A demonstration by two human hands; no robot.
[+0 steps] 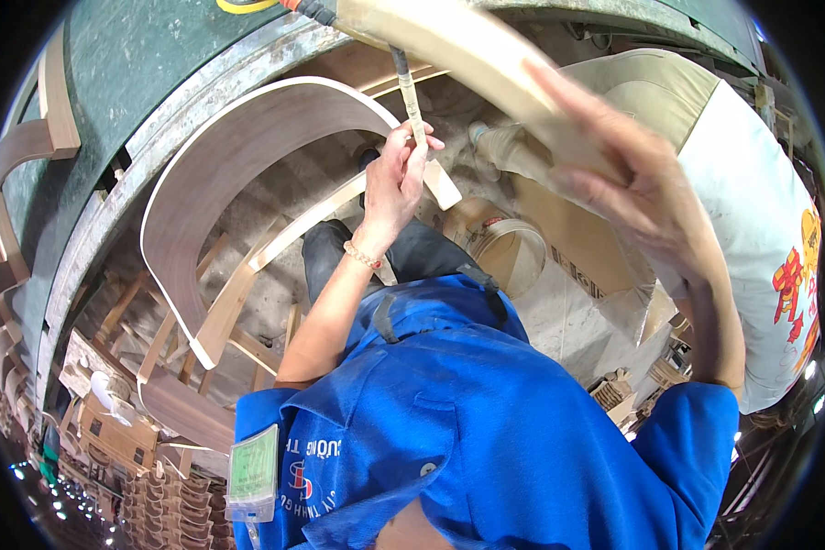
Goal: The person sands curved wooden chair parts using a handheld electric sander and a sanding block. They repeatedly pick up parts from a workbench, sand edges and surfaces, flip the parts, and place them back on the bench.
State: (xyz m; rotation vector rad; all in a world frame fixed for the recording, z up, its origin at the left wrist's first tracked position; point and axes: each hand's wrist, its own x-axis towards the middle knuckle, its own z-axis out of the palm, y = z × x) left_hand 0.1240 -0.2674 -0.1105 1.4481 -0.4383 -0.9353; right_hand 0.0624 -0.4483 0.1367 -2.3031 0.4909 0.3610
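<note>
Across the top runs a long pale wooden piece (467, 46), smeared by motion. My right hand (646, 165) grips its right end, fingers on one side and thumb on the other. My left hand (399, 174) is closed around a slender taped rod (413, 105) with a dark upper part; what the rod belongs to is unclear. Left of that hand stands a large bent wooden panel (179, 192) with a pale edge. A pale wooden bar (293, 229) slants from the panel's lower corner up to beside my left hand.
A green-topped worktable (110, 82) curves along the upper left, with bent wooden parts (58, 101) on it. Close on the right, a person in a white shirt (752, 220) bends over. A bucket (513, 257) and cardboard (568, 229) lie beyond my legs. Stacked wooden parts (174, 509) fill the lower left.
</note>
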